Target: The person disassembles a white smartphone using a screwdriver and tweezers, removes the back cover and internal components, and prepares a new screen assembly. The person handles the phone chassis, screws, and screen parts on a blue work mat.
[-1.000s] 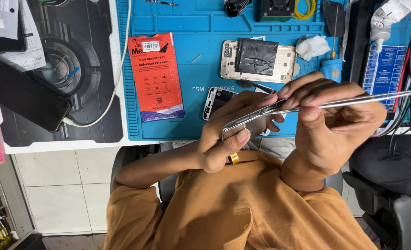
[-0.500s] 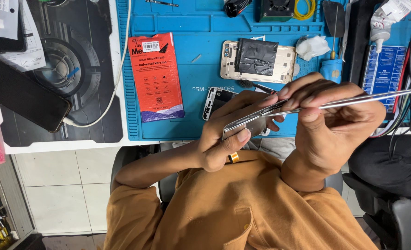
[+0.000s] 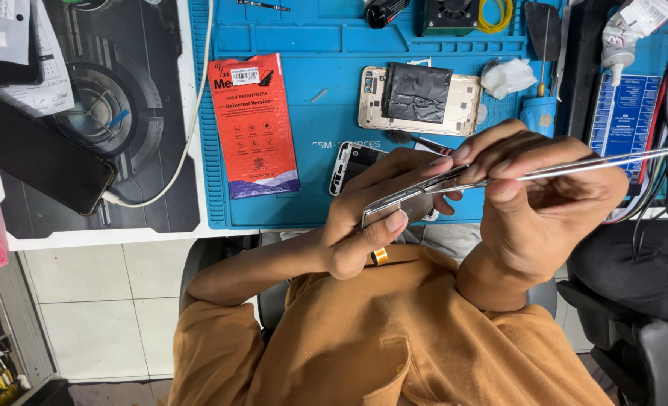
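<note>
The phone frame (image 3: 405,204) is held up off the bench, between the person's chest and the near edge of the blue mat (image 3: 319,120), tilted so one long edge faces the camera. The left hand (image 3: 371,218) is closed around it, thumb pressed on the near face and fingers wrapped behind. The right hand (image 3: 544,203) pinches a pair of steel tweezers (image 3: 567,167) whose tips meet the frame's upper edge near the left fingertips (whether they grip anything tiny there is too small to tell). The frame looks thin, light and stiff but likely easy to bend or scratch, with slick metal faces; it seems best held by its long edges, as now, with light pressure and nothing pushing on the middle. On the mat beyond lies an opened phone (image 3: 420,101) with a black battery showing, a smaller dark part (image 3: 349,164) just below it, a red packet (image 3: 255,124) to the left, and a blue screwdriver (image 3: 538,113) to the right beside a white wad (image 3: 508,77). Farther left, on a dark pad, a black phone (image 3: 37,154) rests with a white cable (image 3: 191,128) running to it.
</note>
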